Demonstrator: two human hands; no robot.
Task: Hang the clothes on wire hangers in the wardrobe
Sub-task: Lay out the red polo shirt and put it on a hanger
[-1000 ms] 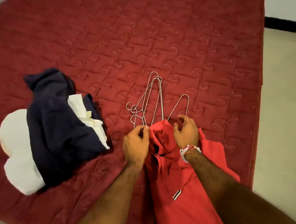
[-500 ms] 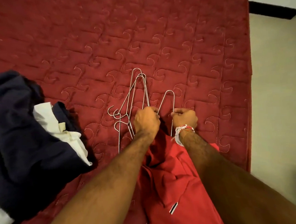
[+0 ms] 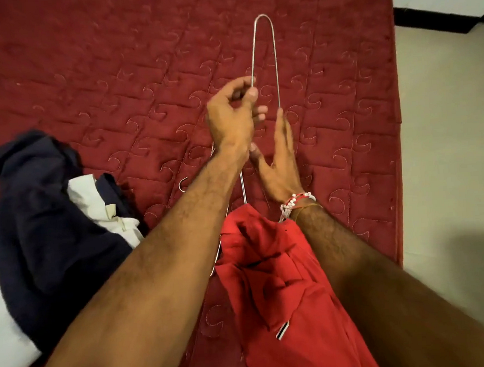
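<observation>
On the far left of the bed point(image 3: 114, 63), a dark navy garment point(image 3: 47, 223) lies crumpled over a white garment point(image 3: 100, 203), both on the red quilted cover. Just right of them, the hook of the other wire hangers point(image 3: 180, 184) peeps out from under my left forearm. My left hand point(image 3: 231, 118) pinches the left wire of one wire hanger point(image 3: 276, 67) between thumb and forefinger, and its narrow rounded end points to the far side. Beside it, my right hand point(image 3: 279, 158) is held flat with the fingers straight, the tips at the hanger's right wire, gripping nothing. A beaded bracelet point(image 3: 296, 202) sits on that wrist. The red shirt point(image 3: 278, 280) lies near me on the bed, between my forearms. The pale floor point(image 3: 445, 142) runs along the right.
</observation>
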